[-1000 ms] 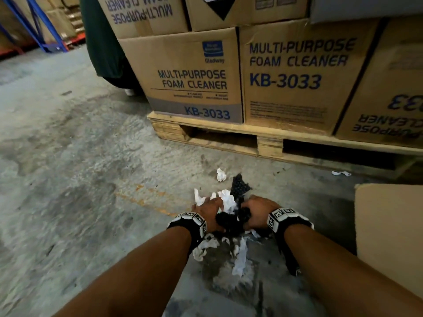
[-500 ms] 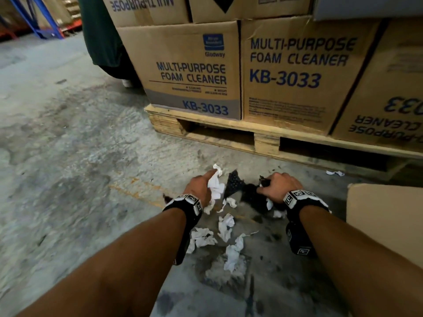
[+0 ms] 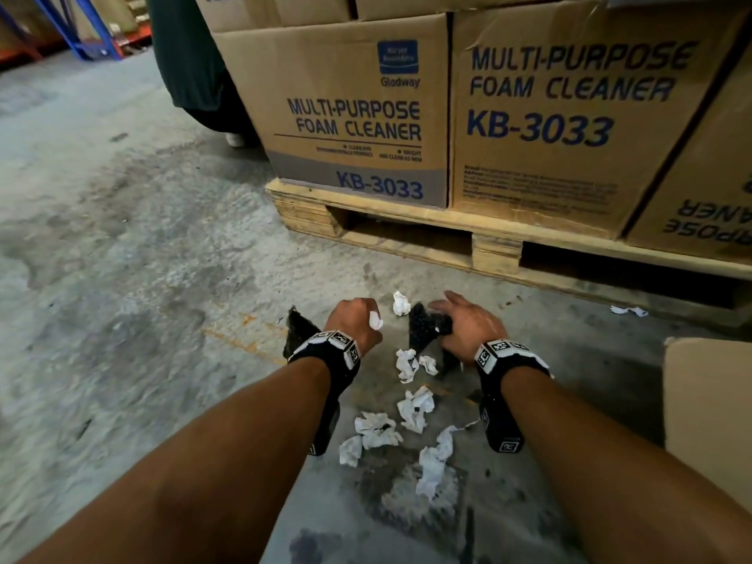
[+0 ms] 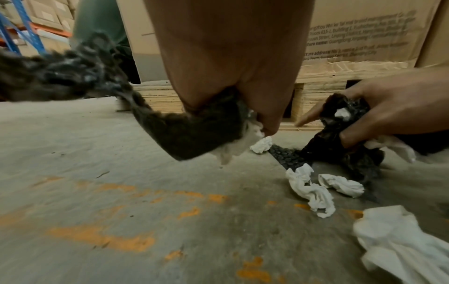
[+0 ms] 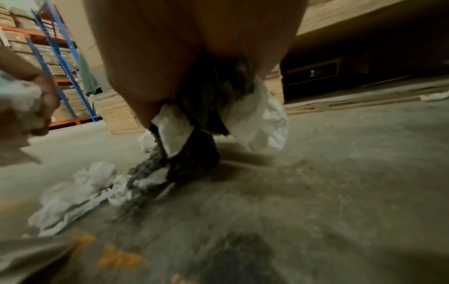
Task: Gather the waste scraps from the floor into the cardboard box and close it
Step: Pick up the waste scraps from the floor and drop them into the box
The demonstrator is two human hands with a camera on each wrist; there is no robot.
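Left hand point(image 3: 353, 321): grip clamped on a dark fibrous scrap point(image 4: 184, 132) with a wad of white paper point(image 4: 239, 145) bunched under the fingers; fingers curled into a fist, held just above the floor point(image 3: 122, 278). The dark scrap trails outward from the fist toward the person's left.

Right hand point(image 3: 472, 323): grip clamped on a bundle of dark mesh scrap point(image 4: 340, 123) and white paper point(image 5: 262, 119); thumb and middle fingers pinch the bundle, forefinger extended. The lower end of the bundle hangs down to the floor.

Loose scraps, floor:
- One small crumpled paper ball point(image 3: 401, 304), between the two hands, just ahead of them.
- Two crumpled paper pieces point(image 3: 411, 364), just behind the right grip, toward the person.
- Cluster of larger crumpled white tissues point(image 3: 390, 429), between the forearms, nearer the person than either grip.
- One small white scrap point(image 3: 628, 310), well apart to the right of the right grip, by the pallet edge.

Cardboard box point(image 3: 708, 409): plain panel at the frame edge, to the right of the right forearm; whether it stands open I cannot tell.

Surroundings: wooden pallet point(image 3: 496, 250) ahead of both grips, carrying stacked cartons point(image 3: 569, 116) printed MULTI-PURPOSE FOAM CLEANER KB-3033. Blue racking point(image 3: 81, 30) far left. Black wrist bands point(image 3: 325, 348) with coded markers on both wrists.
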